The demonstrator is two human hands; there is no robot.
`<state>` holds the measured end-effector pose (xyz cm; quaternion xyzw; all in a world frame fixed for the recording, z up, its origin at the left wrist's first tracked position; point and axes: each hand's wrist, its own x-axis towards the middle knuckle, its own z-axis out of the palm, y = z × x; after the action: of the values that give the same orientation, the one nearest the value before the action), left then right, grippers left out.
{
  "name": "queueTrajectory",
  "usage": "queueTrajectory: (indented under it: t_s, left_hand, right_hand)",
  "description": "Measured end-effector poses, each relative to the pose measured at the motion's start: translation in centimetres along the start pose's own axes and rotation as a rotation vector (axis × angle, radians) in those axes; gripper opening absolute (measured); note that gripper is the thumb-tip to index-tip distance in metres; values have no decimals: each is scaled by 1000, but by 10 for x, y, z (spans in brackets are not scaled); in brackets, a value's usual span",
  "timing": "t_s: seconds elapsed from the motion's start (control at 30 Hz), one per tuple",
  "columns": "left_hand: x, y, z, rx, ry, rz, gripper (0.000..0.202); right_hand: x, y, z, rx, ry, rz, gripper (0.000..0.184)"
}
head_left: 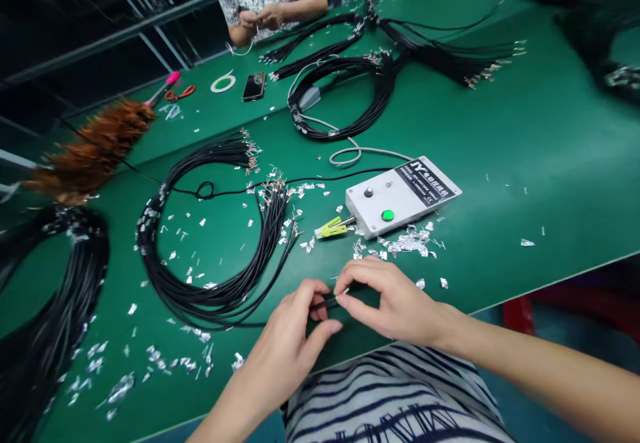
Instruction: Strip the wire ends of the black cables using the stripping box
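My left hand (293, 336) and my right hand (393, 300) meet near the front edge of the green table (525, 183). Both pinch the end of one thin black cable (327, 302): the left grips its black sheath, the right pinches the pale wire tip. The cable runs left into a looped bundle of black cables (210, 283) lying on the table. Just beyond my hands sits a white control box (400, 196) with a green button, a black knob and a yellow-green clip at its left end.
Silver foil scraps (407, 242) litter the table. More black cable bundles lie at the left (55, 310) and far middle (350, 90). A feather duster (93, 146), red scissors (180, 92), tape ring (223, 83) and phone (254, 86) lie far left. A person's hands (260, 18) work opposite.
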<state>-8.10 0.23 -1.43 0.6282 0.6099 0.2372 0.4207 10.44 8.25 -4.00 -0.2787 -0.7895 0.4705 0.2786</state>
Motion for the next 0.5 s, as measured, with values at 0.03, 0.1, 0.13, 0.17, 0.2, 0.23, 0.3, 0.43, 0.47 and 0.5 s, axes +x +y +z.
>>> queueTrajectory:
  t_s: [0.03,0.1,0.13,0.17,0.2,0.23,0.3,0.43,0.47,0.5]
  left_hand:
    - [4,-1,4,-27,47,8,11]
    - [11,-2,11,-81,151,20,6]
    - [13,-2,14,-112,192,13,8]
    - [15,-2,15,-145,221,-3,9]
    - [16,-2,16,-182,238,-26,11]
    - [17,-2,17,-220,245,-50,14]
    - [17,-1,17,-284,253,-91,18]
    - [16,-1,19,-348,263,-137,23]
    - [16,-1,20,-349,267,-142,23]
    - [16,-1,20,-345,274,-142,23]
  right_hand:
    - [3,1,-2,61,21,42,8]
    - [6,5,-5,195,51,96,14]
    - [7,8,-6,252,63,112,21]
    - [7,10,-6,294,78,127,26]
    - [7,12,-7,320,90,146,28]
    - [6,13,-8,335,98,168,27]
    - [5,15,-8,351,101,210,23]
    - [7,14,-4,368,89,255,20]
    - [8,13,-1,366,89,264,19]
    - [9,13,1,364,89,275,18]
